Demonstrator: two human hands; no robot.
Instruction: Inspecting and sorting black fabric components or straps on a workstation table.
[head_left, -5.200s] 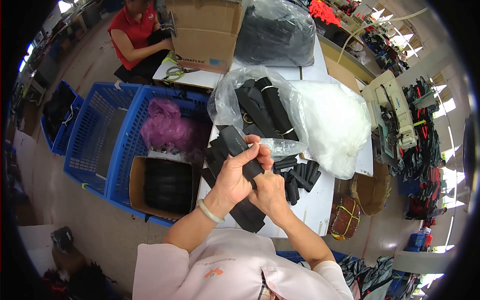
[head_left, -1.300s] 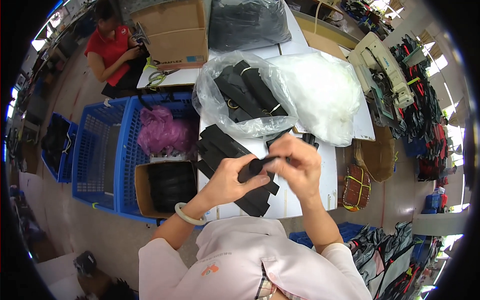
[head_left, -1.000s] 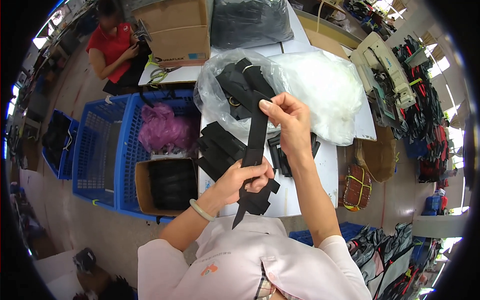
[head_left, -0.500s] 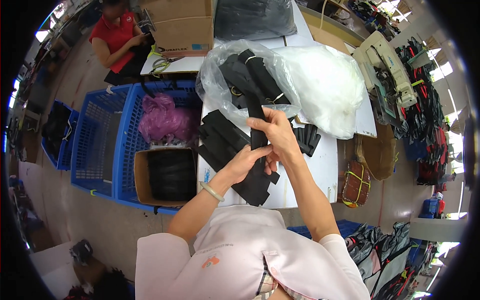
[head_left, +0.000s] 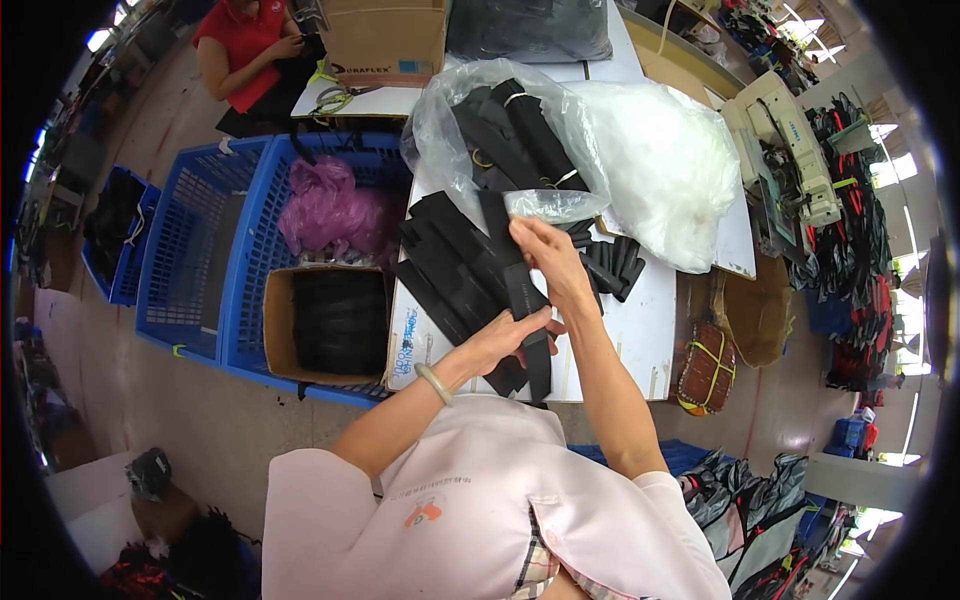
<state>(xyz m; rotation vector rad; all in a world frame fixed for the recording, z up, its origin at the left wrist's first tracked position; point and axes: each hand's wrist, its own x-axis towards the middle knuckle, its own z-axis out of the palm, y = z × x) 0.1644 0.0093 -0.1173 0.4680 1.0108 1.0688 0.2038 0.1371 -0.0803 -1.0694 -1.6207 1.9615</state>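
Both hands are on a flat black fabric strip (head_left: 520, 285) above the near part of the white table. My left hand (head_left: 508, 340) grips its lower stretch, thumb across the top. Around the upper stretch my right hand (head_left: 550, 258) is closed, thumb and fingers along its edge. To the left, a fanned pile of black strips (head_left: 450, 265) lies on the table. Beyond the hands a transparent plastic bag (head_left: 432, 125) stands open, with tied bundles of black strips (head_left: 540, 135) inside. Short black pieces (head_left: 615, 268) lie just right of my right hand.
A white table (head_left: 630, 345) carries a stuffed white bag (head_left: 665, 175), a cardboard box (head_left: 385, 40) and scissors (head_left: 335, 98). Blue crates (head_left: 185, 255) stand left, one holding a purple bag (head_left: 325, 215) and a box of black material (head_left: 335, 325). A sewing machine (head_left: 785, 150) is right; a person in red (head_left: 245, 55) sits far left.
The strip's upper end has come away from the bag toward me and now lies over the pile. My right hand has shifted slightly right and nearer; my left hand has moved slightly right and down.
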